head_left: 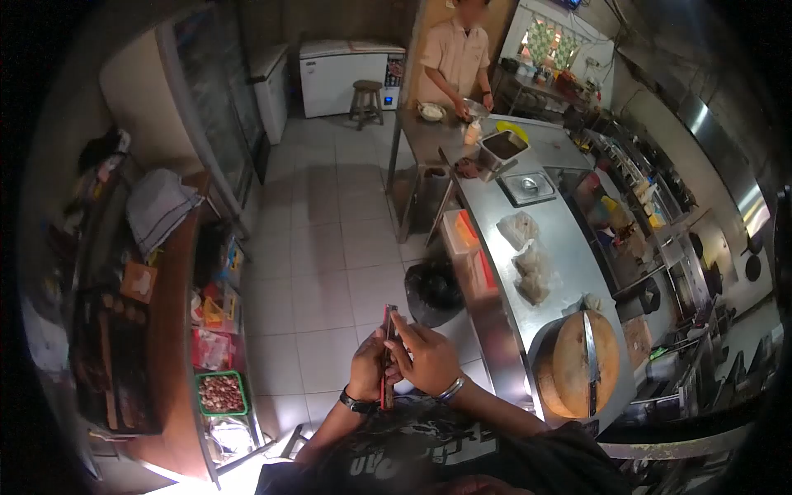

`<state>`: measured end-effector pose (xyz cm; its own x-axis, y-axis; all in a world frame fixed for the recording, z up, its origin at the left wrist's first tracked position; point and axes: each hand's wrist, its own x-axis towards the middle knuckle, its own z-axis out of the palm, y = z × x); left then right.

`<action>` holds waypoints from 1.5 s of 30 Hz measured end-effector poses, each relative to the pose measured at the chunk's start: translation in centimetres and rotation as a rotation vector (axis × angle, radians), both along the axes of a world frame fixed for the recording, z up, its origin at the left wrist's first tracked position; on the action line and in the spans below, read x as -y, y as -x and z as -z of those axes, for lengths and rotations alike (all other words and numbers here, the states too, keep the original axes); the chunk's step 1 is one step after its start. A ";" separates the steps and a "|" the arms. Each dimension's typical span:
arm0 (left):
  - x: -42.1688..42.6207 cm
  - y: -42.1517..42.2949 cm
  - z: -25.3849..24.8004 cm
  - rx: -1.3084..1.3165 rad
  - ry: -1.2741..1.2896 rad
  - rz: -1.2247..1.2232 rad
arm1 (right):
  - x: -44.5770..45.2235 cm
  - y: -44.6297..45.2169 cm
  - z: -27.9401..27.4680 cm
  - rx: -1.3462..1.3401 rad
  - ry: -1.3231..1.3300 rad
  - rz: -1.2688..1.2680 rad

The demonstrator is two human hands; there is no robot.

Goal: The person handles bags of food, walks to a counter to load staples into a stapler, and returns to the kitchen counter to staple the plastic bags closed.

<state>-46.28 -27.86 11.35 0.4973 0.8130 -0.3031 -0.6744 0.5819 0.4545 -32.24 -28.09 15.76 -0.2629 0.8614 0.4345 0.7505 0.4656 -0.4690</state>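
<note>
Held upright in front of my chest is a slim, red-edged phone point(384, 389), seen almost edge-on, so its screen is hidden. My left hand point(367, 367) is closed around its left side, a dark watch on that wrist. On the other side, my right hand point(432, 361) grips it too, the index finger reaching along its upper part. A metal bracelet circles my right wrist. To my right, a knife point(591, 363) lies across a round wooden chopping board point(563, 378), apart from both hands.
Plastic bags of food point(532, 272) and a lidded metal pan point(529, 188) rest on the steel counter point(495, 239). A co-worker point(455, 62) stands at its far end, hands at a bowl. A black bin bag point(433, 293) stands on the floor. Left: a wooden counter point(169, 330) and green basket point(221, 393).
</note>
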 end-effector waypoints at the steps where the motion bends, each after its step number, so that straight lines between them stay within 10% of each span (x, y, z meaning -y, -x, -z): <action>1: 0.0 0.0 0.0 -0.002 0.011 -0.011 | 0.0 0.0 0.0 -0.005 -0.001 0.006; 45: -8.1 -11.3 2.9 -0.134 0.043 0.010 | -7.4 -11.9 4.0 -0.119 -0.048 -0.025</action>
<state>-34.99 -19.71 8.50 0.4580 0.7931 -0.4016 -0.6038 0.6091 0.5143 -20.38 -20.70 11.73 -0.2278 0.8327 0.5047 0.6789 0.5074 -0.5308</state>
